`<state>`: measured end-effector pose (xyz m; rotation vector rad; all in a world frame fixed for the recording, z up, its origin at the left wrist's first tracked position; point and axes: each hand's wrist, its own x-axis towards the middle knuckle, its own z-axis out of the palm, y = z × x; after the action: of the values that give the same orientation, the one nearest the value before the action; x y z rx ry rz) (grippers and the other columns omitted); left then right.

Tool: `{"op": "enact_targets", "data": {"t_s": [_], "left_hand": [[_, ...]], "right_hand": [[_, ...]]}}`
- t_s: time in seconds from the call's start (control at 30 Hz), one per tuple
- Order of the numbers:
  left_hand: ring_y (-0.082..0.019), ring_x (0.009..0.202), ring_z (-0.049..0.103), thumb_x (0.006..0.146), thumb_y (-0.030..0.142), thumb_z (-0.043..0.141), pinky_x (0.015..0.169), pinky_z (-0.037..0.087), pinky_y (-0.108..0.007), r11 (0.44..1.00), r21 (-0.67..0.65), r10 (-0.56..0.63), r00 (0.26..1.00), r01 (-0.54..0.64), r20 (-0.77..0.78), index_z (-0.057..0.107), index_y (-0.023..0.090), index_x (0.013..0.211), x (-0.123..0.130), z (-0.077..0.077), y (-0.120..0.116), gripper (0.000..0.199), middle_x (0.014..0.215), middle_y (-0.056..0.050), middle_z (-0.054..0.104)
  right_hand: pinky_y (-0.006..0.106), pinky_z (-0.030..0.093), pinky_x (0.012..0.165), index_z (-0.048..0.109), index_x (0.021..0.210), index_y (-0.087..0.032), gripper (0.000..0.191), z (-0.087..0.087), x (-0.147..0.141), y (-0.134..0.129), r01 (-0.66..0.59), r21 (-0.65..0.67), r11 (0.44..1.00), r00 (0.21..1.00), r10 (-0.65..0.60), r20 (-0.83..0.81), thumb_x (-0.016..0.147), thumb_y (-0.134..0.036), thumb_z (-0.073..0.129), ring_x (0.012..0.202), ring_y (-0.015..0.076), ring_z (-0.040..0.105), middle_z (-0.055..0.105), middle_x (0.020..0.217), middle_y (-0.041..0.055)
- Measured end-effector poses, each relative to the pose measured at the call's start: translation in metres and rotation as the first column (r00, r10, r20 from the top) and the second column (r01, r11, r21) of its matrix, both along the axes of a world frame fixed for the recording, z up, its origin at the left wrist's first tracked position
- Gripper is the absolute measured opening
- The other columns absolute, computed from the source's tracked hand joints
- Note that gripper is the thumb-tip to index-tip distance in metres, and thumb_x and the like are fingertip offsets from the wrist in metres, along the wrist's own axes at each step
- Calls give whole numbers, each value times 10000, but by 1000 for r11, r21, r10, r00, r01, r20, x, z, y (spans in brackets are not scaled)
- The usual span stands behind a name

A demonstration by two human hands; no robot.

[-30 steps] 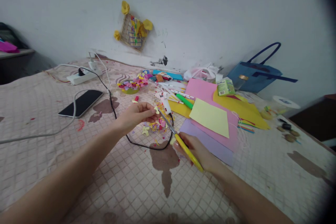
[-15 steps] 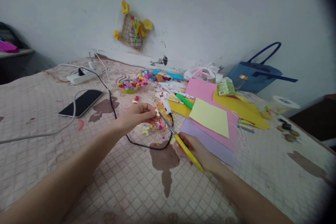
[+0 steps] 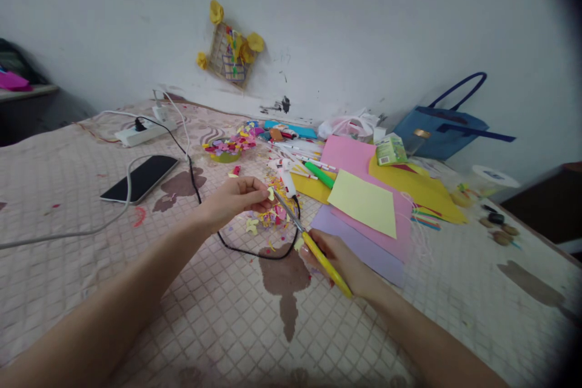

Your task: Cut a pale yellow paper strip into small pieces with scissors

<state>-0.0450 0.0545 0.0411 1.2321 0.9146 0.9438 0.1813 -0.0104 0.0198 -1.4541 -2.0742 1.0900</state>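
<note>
My left hand (image 3: 240, 197) pinches a small pale yellow paper piece (image 3: 271, 194) between thumb and fingers. My right hand (image 3: 334, 257) is closed round the yellow handle of a long metal-tipped tool (image 3: 325, 260), which looks like scissors; its tip touches or nearly touches the paper piece. Beneath the hands lies a heap of small coloured paper scraps (image 3: 275, 215). A white glue gun (image 3: 286, 179) rests just behind the tip, and its black cord loops round the scraps. Another pale yellow cut piece (image 3: 251, 226) lies below my left fingers.
To the right are a pale yellow sheet (image 3: 364, 201), pink and purple sheets, a green marker (image 3: 319, 174) and a blue bag (image 3: 443, 130). A bowl of paper pieces (image 3: 225, 156) stands behind. On the left lie a black phone (image 3: 140, 179) and a power strip (image 3: 145, 132).
The paper piece in my left fingers has shifted and turned slightly. Both hands otherwise keep almost the same place and grip.
</note>
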Motion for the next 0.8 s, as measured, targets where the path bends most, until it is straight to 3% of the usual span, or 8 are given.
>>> {"op": "enact_targets", "data": {"t_s": [0.33, 0.8], "left_hand": [[-103, 658, 620, 708, 249, 675, 694, 497, -247, 1000, -9, 5, 1000, -5, 29, 579, 134, 720, -2, 3, 1, 150, 713, -27, 675], [-98, 643, 614, 706, 251, 676, 658, 486, -229, 999, 33, -28, 998, 29, -47, 600, 136, 717, -3, 3, 1, 139, 692, -18, 665]], "right_hand": [[165, 290, 363, 455, 733, -172, 268, -7, 2, 1, 13, -6, 1000, 999, -13, -35, 794, -421, 533, 475, 63, 362, 410, 607, -43], [175, 286, 395, 456, 748, -174, 246, -6, 4, 2, -22, 31, 999, 1000, 22, 10, 817, -403, 514, 488, 66, 375, 423, 616, -46]]}}
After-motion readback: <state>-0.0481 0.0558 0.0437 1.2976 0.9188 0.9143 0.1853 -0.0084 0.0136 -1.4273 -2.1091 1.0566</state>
